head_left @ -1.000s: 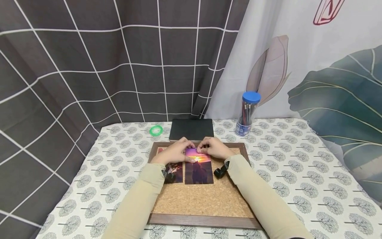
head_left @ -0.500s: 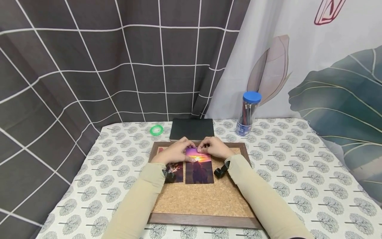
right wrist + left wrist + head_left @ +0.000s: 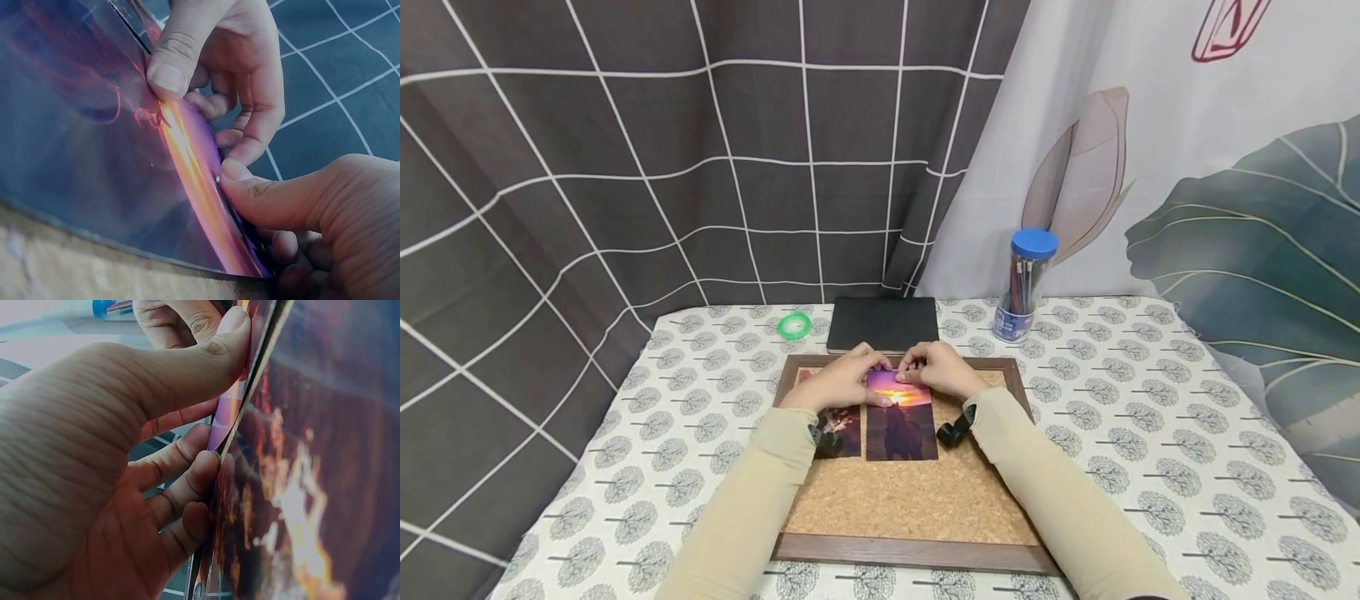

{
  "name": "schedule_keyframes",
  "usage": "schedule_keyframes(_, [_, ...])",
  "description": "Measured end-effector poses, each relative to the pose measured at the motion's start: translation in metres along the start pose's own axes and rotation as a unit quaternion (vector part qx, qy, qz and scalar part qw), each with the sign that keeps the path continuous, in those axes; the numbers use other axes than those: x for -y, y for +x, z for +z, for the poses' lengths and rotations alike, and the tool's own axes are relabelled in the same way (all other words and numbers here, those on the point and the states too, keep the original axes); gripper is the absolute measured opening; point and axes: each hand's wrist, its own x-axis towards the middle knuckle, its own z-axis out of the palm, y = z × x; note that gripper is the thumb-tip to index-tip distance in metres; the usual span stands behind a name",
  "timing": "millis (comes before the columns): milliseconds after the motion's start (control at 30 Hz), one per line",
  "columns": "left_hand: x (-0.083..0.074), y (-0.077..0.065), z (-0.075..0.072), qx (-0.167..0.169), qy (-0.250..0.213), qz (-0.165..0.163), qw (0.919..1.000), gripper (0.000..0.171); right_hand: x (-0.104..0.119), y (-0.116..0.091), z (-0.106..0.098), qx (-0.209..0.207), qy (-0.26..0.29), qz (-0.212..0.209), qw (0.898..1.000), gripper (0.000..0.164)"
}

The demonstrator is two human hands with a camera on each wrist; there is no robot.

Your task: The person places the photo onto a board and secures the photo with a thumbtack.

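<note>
A sunset photo (image 3: 901, 429) lies on a framed cork board (image 3: 910, 500), to the right of a darker photo (image 3: 841, 429). My left hand (image 3: 842, 383) holds the sunset photo near its top, thumb on the picture and fingers at the upper edge. My right hand (image 3: 943, 371) is at the same edge, its fingers curled. In the right wrist view its thumb (image 3: 269, 197) presses on a small shiny thumbtack (image 3: 218, 179), mostly hidden under the thumb tip. The left hand and sleeve cover part of the darker photo.
Behind the board lies a black notebook (image 3: 882, 323), with a green tape roll (image 3: 793, 326) to its left. A clear jar of pencils with a blue lid (image 3: 1028, 283) stands at the back right. Curtains (image 3: 737, 167) hang behind the patterned tablecloth (image 3: 1150, 400).
</note>
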Motion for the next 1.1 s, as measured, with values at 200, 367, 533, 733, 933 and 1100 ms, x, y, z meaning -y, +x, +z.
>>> schedule_keyframes(200, [0.0000,-0.0001,0.0000,0.001,0.004,0.001,1.0000,0.054,0.0010,0.0002,0.0010,-0.007,0.001,0.004,1.000,0.008])
schedule_keyframes(367, [0.0000,-0.0005,0.0001,0.004,0.003,0.001,1.0000,0.053,0.0019,-0.0004,0.0002,-0.007,-0.002,0.003,1.000,0.008])
schedule_keyframes(533, [-0.0004,-0.0003,-0.0008,0.005,-0.001,0.002,1.0000,0.053,0.0022,0.0000,-0.0005,-0.007,-0.001,0.004,1.000,0.008])
schedule_keyframes(733, [0.0003,-0.0005,-0.0012,0.006,-0.001,0.003,1.0000,0.053,0.0019,0.0004,0.0002,-0.007,-0.007,0.006,1.000,0.008])
schedule_keyframes(933, [0.0021,0.0007,0.0001,0.000,0.007,0.008,0.9999,0.053,-0.0017,0.0007,-0.0011,-0.004,-0.015,-0.007,1.000,0.008])
schedule_keyframes(1100, [0.0034,0.0014,0.0010,-0.006,0.012,0.013,0.9998,0.054,-0.0028,-0.0003,-0.0031,0.003,-0.010,-0.019,1.000,0.003])
